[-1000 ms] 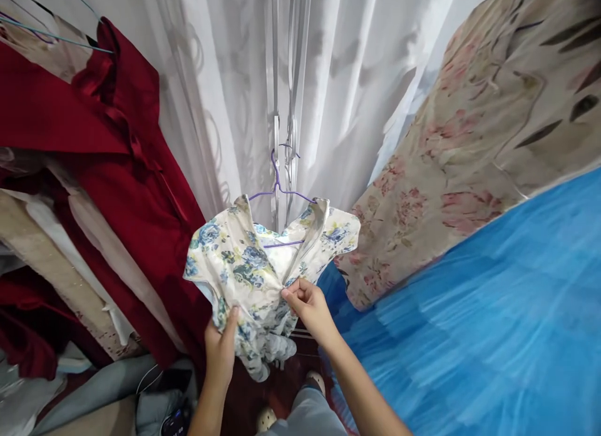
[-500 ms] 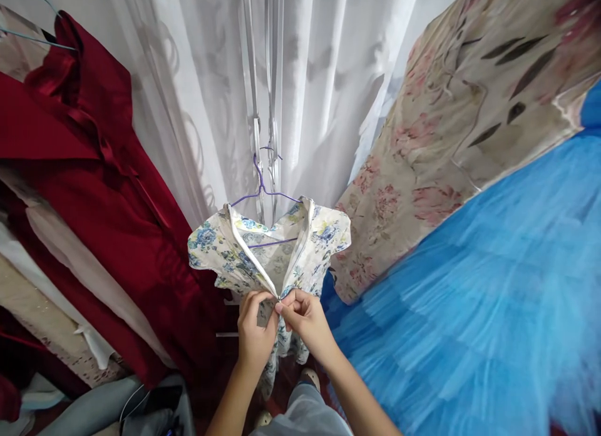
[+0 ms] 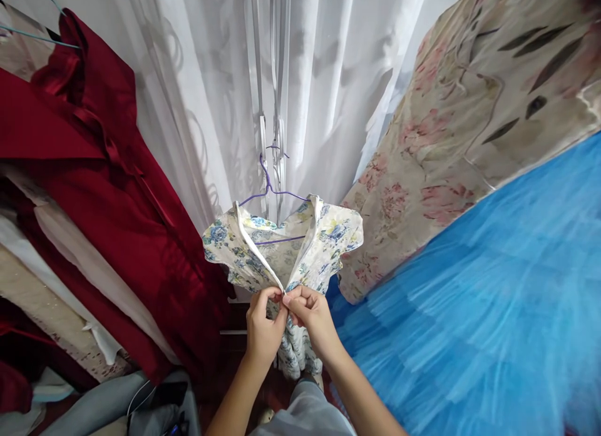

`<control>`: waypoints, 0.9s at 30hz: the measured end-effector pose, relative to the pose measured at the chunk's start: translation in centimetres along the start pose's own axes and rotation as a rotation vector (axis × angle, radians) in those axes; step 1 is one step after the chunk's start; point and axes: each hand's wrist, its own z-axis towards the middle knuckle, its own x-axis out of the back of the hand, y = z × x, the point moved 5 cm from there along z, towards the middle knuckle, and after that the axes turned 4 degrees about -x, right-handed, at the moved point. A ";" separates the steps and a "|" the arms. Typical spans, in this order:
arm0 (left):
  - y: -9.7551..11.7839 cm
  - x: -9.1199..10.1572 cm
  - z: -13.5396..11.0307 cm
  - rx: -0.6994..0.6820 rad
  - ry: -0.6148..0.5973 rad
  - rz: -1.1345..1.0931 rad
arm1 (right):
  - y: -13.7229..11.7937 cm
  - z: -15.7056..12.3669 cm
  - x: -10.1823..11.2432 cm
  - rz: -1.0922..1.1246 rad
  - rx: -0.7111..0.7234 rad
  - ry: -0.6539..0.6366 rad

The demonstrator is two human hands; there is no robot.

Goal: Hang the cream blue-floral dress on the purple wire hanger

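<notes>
A small white dress with blue flowers (image 3: 323, 236) hangs on a purple wire hanger (image 3: 275, 192) in front of a white sheer curtain (image 3: 328, 79). Its back opening gapes in a V down to a point at the waist. My left hand (image 3: 263, 326) and my right hand (image 3: 307, 314) meet at the bottom of that V, both pinched on the dress edges where the zip starts. The fingertips touch each other. The skirt part hangs below my hands.
Dark red garments (image 3: 94, 173) hang at the left on a blue hanger. A beige floral fabric (image 3: 469, 129) and a bright blue tulle skirt (image 3: 493, 298) fill the right. Grey cloth and a cable (image 3: 141, 405) lie at bottom left.
My left hand rose from the dress's lower side to meet my right hand at the base of the opening. The opening is pulled straighter. The view shifted slightly.
</notes>
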 end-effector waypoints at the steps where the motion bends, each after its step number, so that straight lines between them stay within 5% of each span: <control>1: 0.0 0.1 0.0 0.004 -0.006 0.003 | 0.1 0.1 0.0 0.012 0.000 0.005; 27: -1.0 1.0 0.2 -0.005 -0.032 0.089 | -2.8 3.2 -1.6 0.001 0.046 0.029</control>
